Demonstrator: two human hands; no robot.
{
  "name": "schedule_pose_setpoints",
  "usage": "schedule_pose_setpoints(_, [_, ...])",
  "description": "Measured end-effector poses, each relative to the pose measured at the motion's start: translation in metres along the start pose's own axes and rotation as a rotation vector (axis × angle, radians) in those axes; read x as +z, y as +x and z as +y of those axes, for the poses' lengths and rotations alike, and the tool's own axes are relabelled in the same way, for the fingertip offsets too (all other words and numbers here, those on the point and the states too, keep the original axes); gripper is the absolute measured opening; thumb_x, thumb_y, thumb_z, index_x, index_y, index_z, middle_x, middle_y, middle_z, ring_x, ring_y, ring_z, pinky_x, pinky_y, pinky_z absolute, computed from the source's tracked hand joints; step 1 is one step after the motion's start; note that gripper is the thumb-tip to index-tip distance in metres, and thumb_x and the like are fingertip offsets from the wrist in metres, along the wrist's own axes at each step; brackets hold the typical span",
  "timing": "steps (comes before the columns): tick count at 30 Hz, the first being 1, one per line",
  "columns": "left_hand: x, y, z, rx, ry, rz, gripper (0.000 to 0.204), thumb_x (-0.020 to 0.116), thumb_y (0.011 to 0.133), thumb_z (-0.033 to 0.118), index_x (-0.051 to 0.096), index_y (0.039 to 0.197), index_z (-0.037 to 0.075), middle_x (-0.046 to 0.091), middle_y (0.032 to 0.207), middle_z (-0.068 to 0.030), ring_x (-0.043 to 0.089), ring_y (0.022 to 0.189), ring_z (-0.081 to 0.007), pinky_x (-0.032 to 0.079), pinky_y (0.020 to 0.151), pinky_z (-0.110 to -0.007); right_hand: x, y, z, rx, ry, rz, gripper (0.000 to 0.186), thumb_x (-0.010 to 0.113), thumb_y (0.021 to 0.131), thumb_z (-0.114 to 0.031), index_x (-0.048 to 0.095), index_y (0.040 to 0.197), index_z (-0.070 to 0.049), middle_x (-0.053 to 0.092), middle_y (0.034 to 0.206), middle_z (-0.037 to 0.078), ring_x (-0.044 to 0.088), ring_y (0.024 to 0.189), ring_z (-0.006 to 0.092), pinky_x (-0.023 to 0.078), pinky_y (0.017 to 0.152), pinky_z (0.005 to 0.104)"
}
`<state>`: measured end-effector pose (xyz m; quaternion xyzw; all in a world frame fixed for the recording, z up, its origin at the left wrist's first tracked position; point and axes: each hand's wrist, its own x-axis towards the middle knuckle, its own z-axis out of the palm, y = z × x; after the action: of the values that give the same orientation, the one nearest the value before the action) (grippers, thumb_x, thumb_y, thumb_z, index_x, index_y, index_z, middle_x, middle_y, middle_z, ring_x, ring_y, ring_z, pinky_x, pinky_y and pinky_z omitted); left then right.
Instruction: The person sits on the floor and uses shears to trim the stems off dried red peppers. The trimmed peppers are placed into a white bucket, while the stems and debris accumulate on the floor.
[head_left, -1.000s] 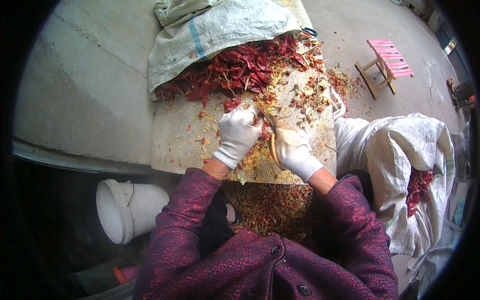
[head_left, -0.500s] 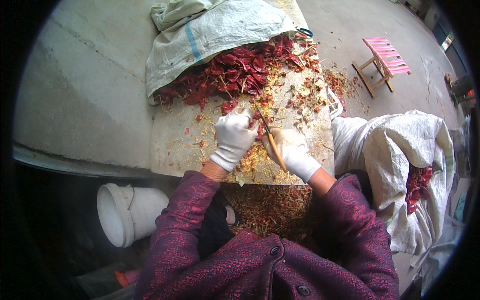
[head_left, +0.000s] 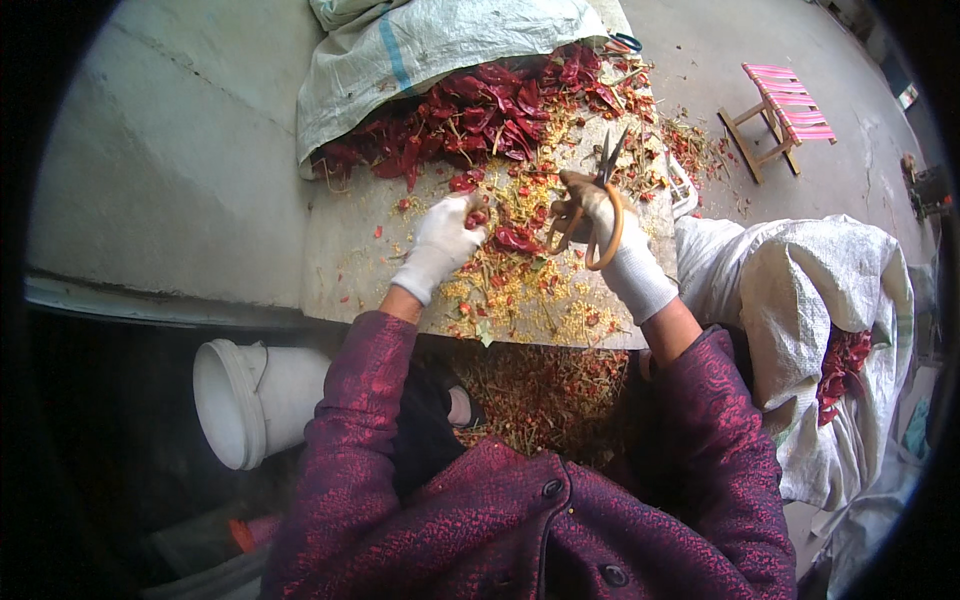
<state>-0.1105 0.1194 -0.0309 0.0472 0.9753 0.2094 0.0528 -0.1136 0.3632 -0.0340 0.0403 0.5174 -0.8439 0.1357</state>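
Observation:
White gloves cover both my hands. My left hand (head_left: 443,243) is closed, with a dried red chili (head_left: 477,217) at its fingertips, over the tabletop (head_left: 350,265). To its right, my right hand (head_left: 600,218) grips a pair of scissors (head_left: 607,168) with orange handles; their dark blades point away from me and stand slightly apart. A loose red chili (head_left: 516,240) lies between my hands among yellow seeds and stem bits. Beyond them, a heap of dried red chilies (head_left: 480,118) spills from under a white woven sack (head_left: 450,50).
A white bucket (head_left: 285,395) lies tilted at the lower left. Another woven sack (head_left: 800,270), with chilies showing, stands at my right. A pink-striped folding stool (head_left: 787,90) is at the far right. Stems and scraps (head_left: 550,400) pile below the table edge. Blue-handled scissors (head_left: 626,42) lie by the far sack.
My hands have moved apart. My right hand has turned the scissors so the blades point away and up, and the left has drawn slightly left. A red chili now shows between them.

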Motion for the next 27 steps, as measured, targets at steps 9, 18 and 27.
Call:
schedule_pose_setpoints(9, [0.047, 0.021, 0.006, -0.056, 0.329, -0.197, 0.029, 0.07, 0.085, 0.025, 0.071, 0.115, 0.023, 0.07, 0.116, -0.0063, 0.068, 0.104, -0.0272, 0.054, 0.089, -0.039, -0.004, 0.008, -0.011, 0.1, -0.174, 0.044, 0.042, 0.058, 0.099, -0.024, 0.058, 0.131, 0.003, 0.066, 0.113, 0.014, 0.069, 0.093, 0.0226, 0.06, 0.078, 0.0353])
schedule_pose_setpoints(18, [0.005, 0.014, 0.002, -0.412, -1.403, -0.118, 0.025, 0.07, 0.094, 0.025, 0.061, 0.112, 0.009, 0.064, 0.087, -0.0005, 0.052, 0.061, -0.0064, 0.038, 0.045, -0.025, -0.005, 0.022, 0.009, -0.032, -0.545, -0.109, 0.041, 0.06, 0.097, -0.015, 0.051, 0.133, 0.003, 0.062, 0.097, 0.005, 0.061, 0.085, 0.013, 0.051, 0.07, 0.0261])
schedule_pose_setpoints(27, [0.012, -0.012, 0.034, -0.287, -1.441, -0.23, 0.019, 0.068, 0.096, 0.023, 0.061, 0.108, 0.011, 0.066, 0.086, -0.0002, 0.054, 0.058, -0.0063, 0.037, 0.045, -0.022, 0.005, -0.002, 0.013, -0.047, -0.242, -0.201, 0.052, 0.07, 0.09, -0.025, 0.058, 0.132, 0.004, 0.068, 0.091, 0.003, 0.063, 0.079, 0.0129, 0.051, 0.071, 0.0267])
